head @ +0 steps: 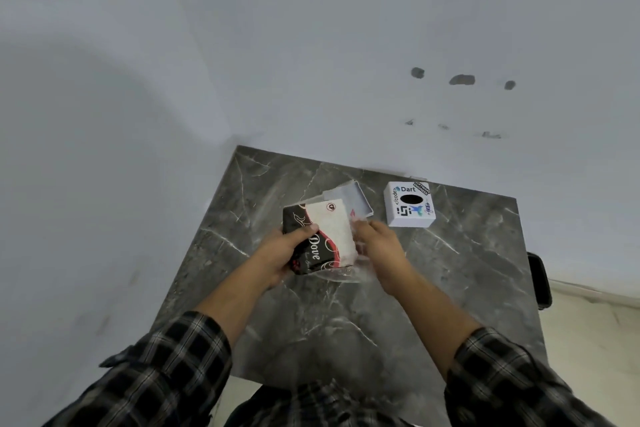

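Grip check: left grip (289,255) wraps the pack (327,236), centre frame, above tabletop (228,236); right grip (379,246) at its right edge, blurred, pinch unclear. Likely opening it: hold firm, pull gently, avoid white box (410,206).

Dove pack (325,236): boxy, black w/ white script "Dove" and red swirls, plus a wide white panel w/ a small round red logo. Held aloft, tilted, logo end pointing away from the person, left of the white sticker box (410,204) and nearer the person. Left hand (284,253) grips its black side, thumb on top. Right hand (381,246) sits at the white side, contact too blurred to tell. Clear plastic case (349,196): shallow, open, lying flat behind the pack, just left of the sticker box. Sth red shows at its near edge.
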